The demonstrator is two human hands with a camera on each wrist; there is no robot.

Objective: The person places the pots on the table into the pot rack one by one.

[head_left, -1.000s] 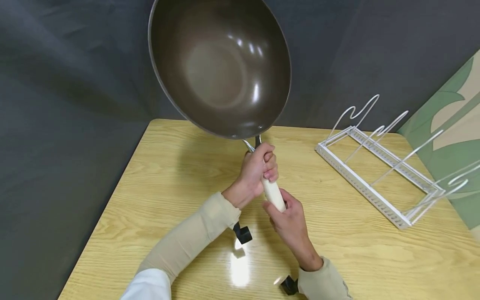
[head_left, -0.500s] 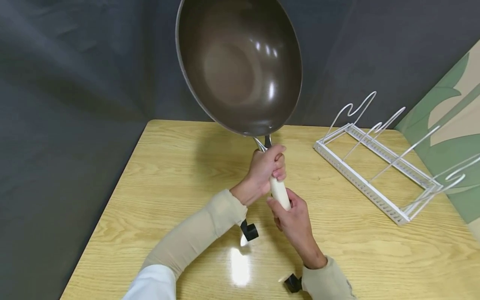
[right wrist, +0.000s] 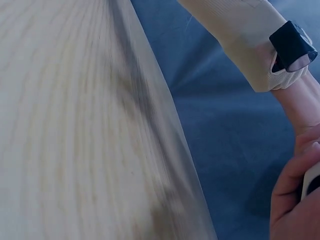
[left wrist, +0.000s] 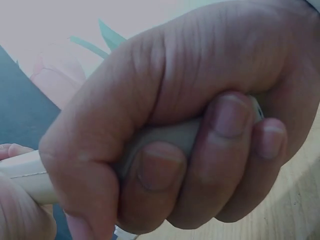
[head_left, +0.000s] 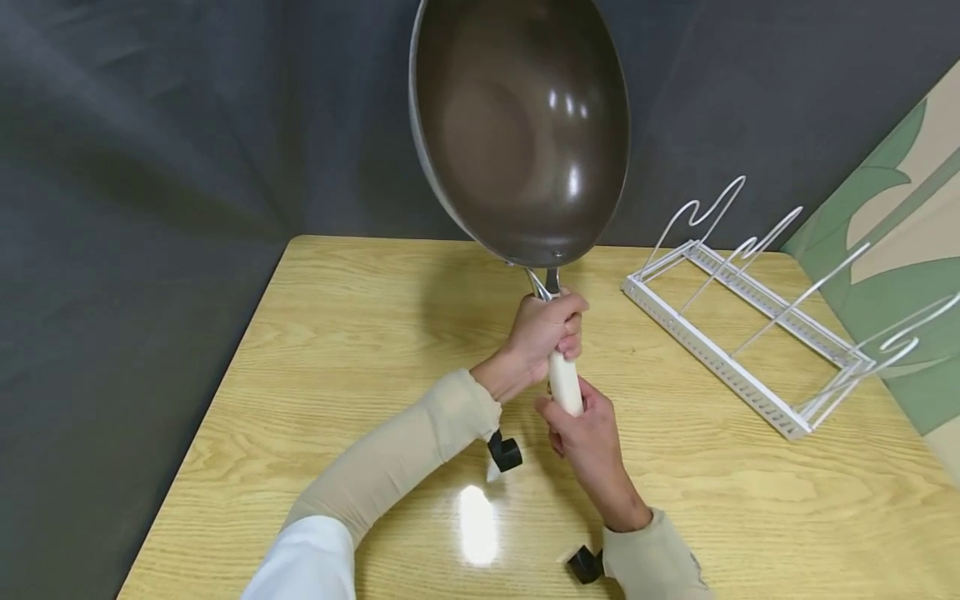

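Pan [head_left: 521, 137]: held up off the desk [head_left: 337, 333], toward its far edge.
Left hand [head_left: 549, 335]: wrapped round the handle [head_left: 566, 385] near the pan.
Right hand [head_left: 587, 433]: gripping the handle's end.
Good hold: likely front-heavy, so turn both hands together.
Rack [head_left: 712, 360]: by the right far corner; the pan could knock it.

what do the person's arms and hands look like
The left hand and right hand are gloveless. A beige left sleeve meets white fabric higher up; the beige right sleeve bears a small dark marking. Each wrist has a boxy black device.
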